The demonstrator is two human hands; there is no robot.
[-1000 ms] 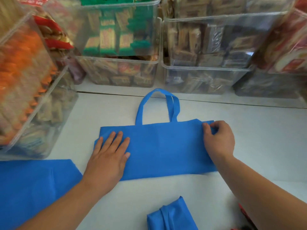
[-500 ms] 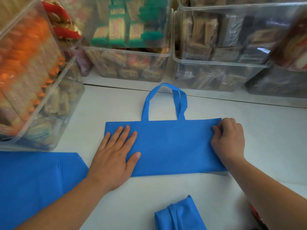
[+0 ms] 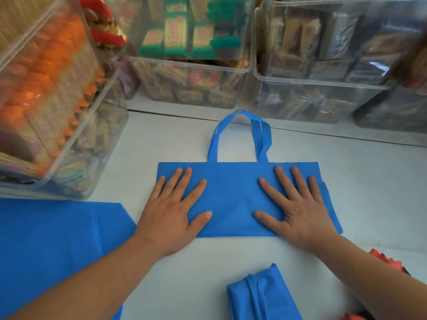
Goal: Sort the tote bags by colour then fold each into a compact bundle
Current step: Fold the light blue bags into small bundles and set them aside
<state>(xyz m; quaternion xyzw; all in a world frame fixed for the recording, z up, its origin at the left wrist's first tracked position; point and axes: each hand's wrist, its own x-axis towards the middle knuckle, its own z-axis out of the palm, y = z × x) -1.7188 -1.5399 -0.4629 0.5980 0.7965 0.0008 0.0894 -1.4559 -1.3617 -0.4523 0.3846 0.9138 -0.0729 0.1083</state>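
1. Head view, the surface: a white table (image 3: 369, 181) lies under my hands. A seam line runs across it beyond my fingertips.
2. Head view, the room: past that seam stand clear bins of packaged snacks. A tilted bin (image 3: 46, 100) is outside my left hand, a middle bin (image 3: 191, 65) is ahead, and a right bin (image 3: 323, 65) is beyond my right fingertips.
3. Grip: my left hand (image 3: 171, 211) and right hand (image 3: 298, 209) are both released, fingers straight and spread, palms pressing flat on the blue tote bag (image 3: 233, 192). It lies folded into a wide strip under and between them. Its handles (image 3: 240, 135) loop away from my fingertips toward the bins.
4. Edges: the strip's far edge runs just beyond my fingertips, and its near edge passes under the heels of my palms. Each end pokes out past a little finger.
5. Room: white tabletop shows outside my right hand and between my wrists. A flat blue bag (image 3: 53, 245) lies outside my left forearm. A folded blue bundle (image 3: 261, 294) lies between my forearms. A red jagged-edged thing (image 3: 388, 262) lies beside my right forearm.
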